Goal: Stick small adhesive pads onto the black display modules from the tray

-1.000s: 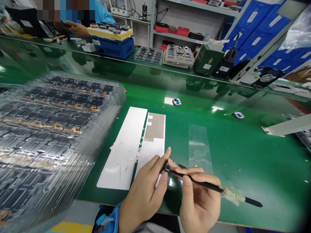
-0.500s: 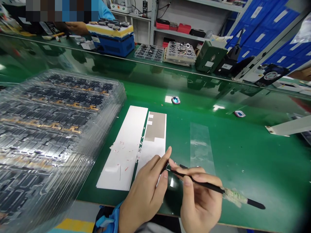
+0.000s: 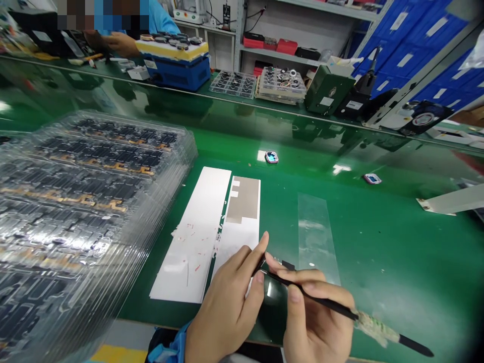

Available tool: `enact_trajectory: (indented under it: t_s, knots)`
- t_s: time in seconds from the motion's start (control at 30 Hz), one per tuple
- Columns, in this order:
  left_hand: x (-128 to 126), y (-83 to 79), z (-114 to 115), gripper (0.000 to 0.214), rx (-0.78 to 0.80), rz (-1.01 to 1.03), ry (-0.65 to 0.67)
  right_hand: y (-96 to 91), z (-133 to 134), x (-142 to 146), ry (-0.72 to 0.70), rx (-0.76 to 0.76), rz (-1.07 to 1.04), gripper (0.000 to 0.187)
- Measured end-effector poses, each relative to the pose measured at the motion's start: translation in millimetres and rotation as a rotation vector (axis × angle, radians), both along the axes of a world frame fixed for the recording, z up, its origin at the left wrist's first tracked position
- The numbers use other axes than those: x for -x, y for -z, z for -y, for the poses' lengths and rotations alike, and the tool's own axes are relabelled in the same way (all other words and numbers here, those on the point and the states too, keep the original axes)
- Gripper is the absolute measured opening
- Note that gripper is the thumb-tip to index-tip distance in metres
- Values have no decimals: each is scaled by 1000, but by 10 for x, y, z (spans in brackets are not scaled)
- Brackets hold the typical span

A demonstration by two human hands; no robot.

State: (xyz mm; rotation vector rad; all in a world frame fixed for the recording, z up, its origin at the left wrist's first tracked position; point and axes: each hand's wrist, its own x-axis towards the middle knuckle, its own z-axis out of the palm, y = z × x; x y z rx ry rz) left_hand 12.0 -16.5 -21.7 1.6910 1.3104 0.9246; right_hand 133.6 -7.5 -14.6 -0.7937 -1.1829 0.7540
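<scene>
My left hand is closed in a pinch on a small dark part, mostly covered by the fingers. In my right hand are slim black tweezers, wrapped with yellowish tape near the back end. Their tip meets or nearly meets the dark part; I cannot tell which. A small black piece shows just above the right fingers. Under and beyond the left hand lies a white sheet with grey-brown adhesive pieces. A plain white strip beside it carries small reddish scraps.
Clear plastic trays of dark flat parts are stacked at left. A transparent film lies right of the sheets. Two small watch-like frames rest farther back. Across the bench are a blue box and another person's hand.
Both hands shift slightly down and right in the view, with the bench shifting a little too. The tweezers' back end dips lower. Both grips stay the same.
</scene>
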Motion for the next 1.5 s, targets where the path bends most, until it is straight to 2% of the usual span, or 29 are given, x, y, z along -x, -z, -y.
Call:
enact_trajectory:
  t_s: [0.23, 0.53, 0.97, 1.3, 1.5]
  knots:
    - [-8, -4, -10, 56, 8, 0, -11, -7, -7, 21, 42, -4, 8, 21]
    - [-13, -19, -35, 57, 16, 29, -13, 0, -7, 8, 3, 24, 9, 21]
    - [-14, -19, -27, 56, 10, 41, -13, -17, -15, 10, 23, 50, -1, 19]
    - [-4, -30, -18, 55, 13, -15, -19, -17, -28, -32, -54, 78, -19, 20]
    - [-2, -33, -19, 55, 4, -21, -21, -4, -26, -42, -52, 83, -24, 20]
